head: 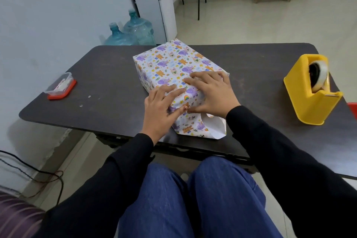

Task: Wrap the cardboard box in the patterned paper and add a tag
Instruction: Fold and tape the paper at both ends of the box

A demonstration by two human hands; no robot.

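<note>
The wrapped box (170, 63) lies mid-tabletop (108, 67), its patterned paper (201, 127) open and loose at the near end. The left hand (162, 107) and right hand (211, 94) press that end, fingers straight and flat, gripping nothing. A yellow tape dispenser (307, 94) stands right of the box, and a red-lidded container (60, 87) sits to its left.

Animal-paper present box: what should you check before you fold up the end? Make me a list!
1. Box wrapped in animal-patterned paper, top and left side covered: ok.
2. Left hand and right hand pressing flat on its near end: ok.
3. Near paper flap folded shut: not ok, it lies open, white inside showing.
4. Yellow plastic tape dispenser standing on the dark table: ok.
5. Tag inside the small clear tub: cannot tell.
</note>
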